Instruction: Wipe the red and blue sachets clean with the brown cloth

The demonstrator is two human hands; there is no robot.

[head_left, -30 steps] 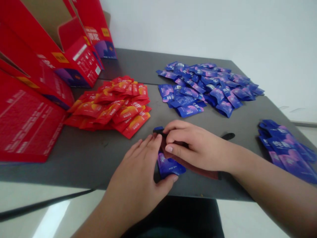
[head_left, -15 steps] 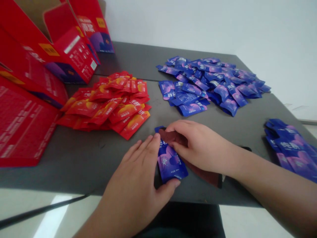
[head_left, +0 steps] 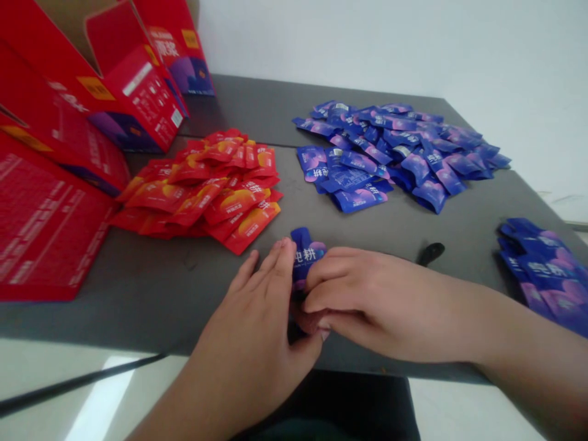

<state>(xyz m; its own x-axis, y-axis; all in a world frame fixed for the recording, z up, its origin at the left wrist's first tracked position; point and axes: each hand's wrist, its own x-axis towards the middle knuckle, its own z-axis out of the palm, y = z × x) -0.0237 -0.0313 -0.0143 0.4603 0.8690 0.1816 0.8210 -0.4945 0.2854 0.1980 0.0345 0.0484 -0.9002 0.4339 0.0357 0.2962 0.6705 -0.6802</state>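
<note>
A blue and purple pouch [head_left: 304,258] lies flat on the table between my hands, its lower part hidden. My left hand [head_left: 260,315] rests along its left edge, fingers stretched out and the thumb reaching to the pouch's bottom end. Curled over the pouch from the right, my right hand [head_left: 367,303] is closed on a brown cloth-like strip [head_left: 307,320], bunched under the fingers near my left thumb. A black end [head_left: 432,253] pokes out behind the right wrist; I cannot tell whether it belongs to the strip.
Red and orange pouches [head_left: 206,190] form a pile at left, beside red cartons [head_left: 138,98], at least one open-topped. A larger heap of blue pouches [head_left: 395,147] covers the back right. A small blue stack [head_left: 544,263] sits at the table's [head_left: 248,101] right edge.
My right hand has slid down the pouch toward me, dragging the brown strip from the top to the lower end. The pouch's upper part is now uncovered. My left hand stays nearly still.
</note>
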